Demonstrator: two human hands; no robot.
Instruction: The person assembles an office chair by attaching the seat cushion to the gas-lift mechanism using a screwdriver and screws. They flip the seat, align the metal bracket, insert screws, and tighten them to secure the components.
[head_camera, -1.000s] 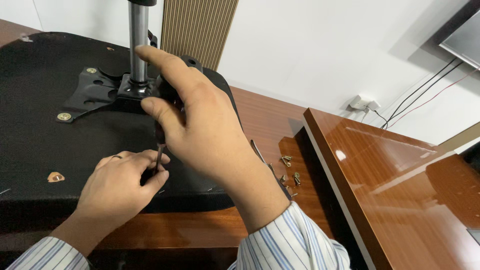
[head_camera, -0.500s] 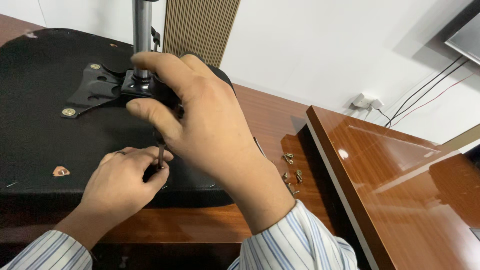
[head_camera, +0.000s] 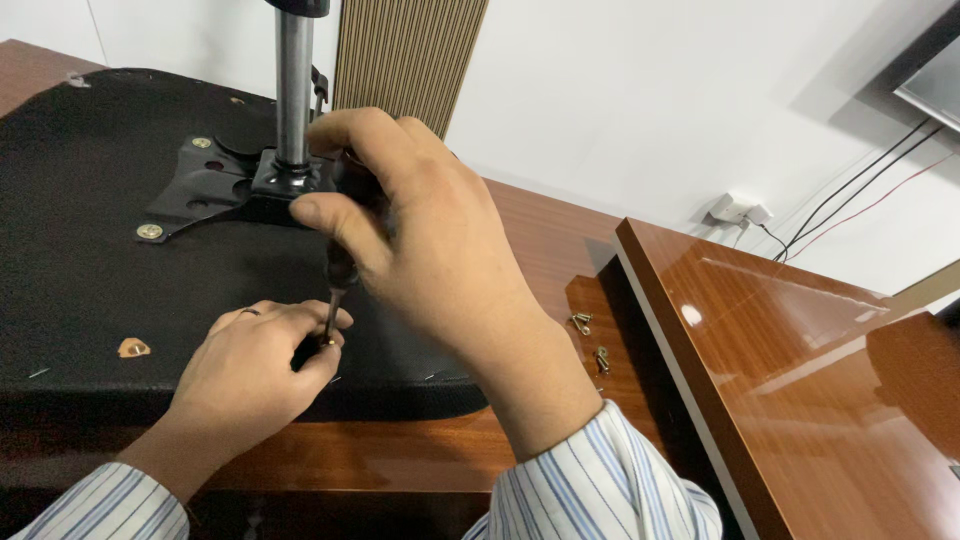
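Screws already sit in the black mounting plate, while the right hand grips a screwdriver upright over the left hand's pinched fingertips at the seat underside's near edge.

An office, by the look of it — glossy wooden desks, a white wall with a socket and trailing cables, a ribbed wall panel.

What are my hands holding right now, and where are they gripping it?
The right hand grips a screwdriver by its dark handle; the left hand pinches near its tip, against the black seat underside.
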